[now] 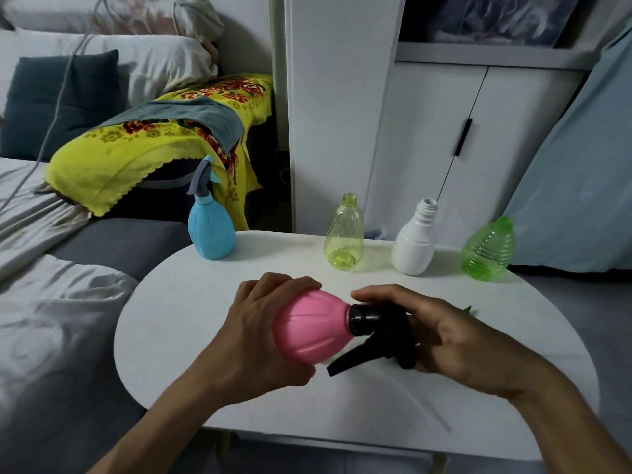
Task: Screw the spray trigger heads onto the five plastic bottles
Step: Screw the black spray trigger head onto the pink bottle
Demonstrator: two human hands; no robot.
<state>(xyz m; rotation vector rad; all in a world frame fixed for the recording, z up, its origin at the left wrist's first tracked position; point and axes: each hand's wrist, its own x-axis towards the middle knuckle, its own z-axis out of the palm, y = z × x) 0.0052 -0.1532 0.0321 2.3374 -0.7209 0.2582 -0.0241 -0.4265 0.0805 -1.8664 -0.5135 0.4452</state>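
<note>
I hold a pink bottle (pixel 313 328) on its side above the white oval table (pixel 178 319). My left hand (pixel 260 323) wraps around its body. My right hand (pixel 434 333) grips the black trigger head (pixel 379 333), whose collar sits on the bottle's neck. At the table's far edge stand a blue bottle (pixel 211 230) with a grey trigger head on it, a yellow-green clear bottle (pixel 343 234), a white bottle (pixel 415 241) and a green ribbed bottle (pixel 489 249); these three have bare necks. A bit of a green part (pixel 468 309) peeks out behind my right hand.
A grey sofa with white sheets (pixel 61 302) lies to the left. A yellow flowered cloth (pixel 143 148) covers something behind the table. White cabinet doors (pixel 444 138) stand at the back, and a light blue cushion (pixel 578 172) leans at the right.
</note>
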